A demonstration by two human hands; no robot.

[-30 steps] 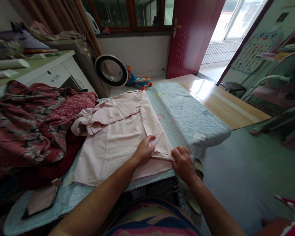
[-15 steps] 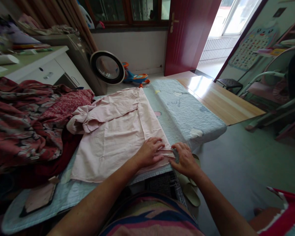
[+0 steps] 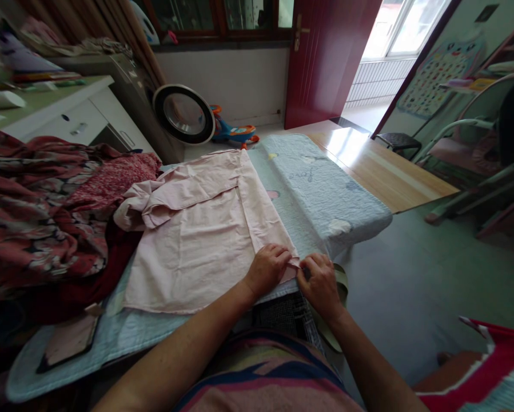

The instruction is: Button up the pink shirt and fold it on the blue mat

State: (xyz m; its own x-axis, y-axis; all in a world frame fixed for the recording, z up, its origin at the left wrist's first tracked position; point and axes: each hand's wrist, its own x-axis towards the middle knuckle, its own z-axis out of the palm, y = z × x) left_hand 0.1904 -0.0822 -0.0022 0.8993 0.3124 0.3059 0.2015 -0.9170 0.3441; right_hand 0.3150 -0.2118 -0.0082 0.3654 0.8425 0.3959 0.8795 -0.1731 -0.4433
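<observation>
A pale pink shirt [image 3: 196,246] lies spread on a light blue quilted pad [image 3: 154,332], one sleeve laid across it. My left hand [image 3: 270,266] is closed over the shirt's near right corner, its fingers curled on the cloth. Just right of it, my right hand [image 3: 319,280] pinches the tip of that same corner between thumb and fingers. A small fold of cloth shows between the two hands.
Red patterned clothes [image 3: 46,212] are heaped on the left, with a pink phone-like case [image 3: 70,340] in front. A folded blue quilt [image 3: 321,189] lies beyond the shirt. Green slippers [image 3: 340,286] rest on the floor. Another person's leg and red cloth [image 3: 483,355] show at lower right.
My fingers were spread over the shirt's corner and have closed on it. Both hands have drawn together, and the corner's edge is now gathered between them. The view has shifted slightly.
</observation>
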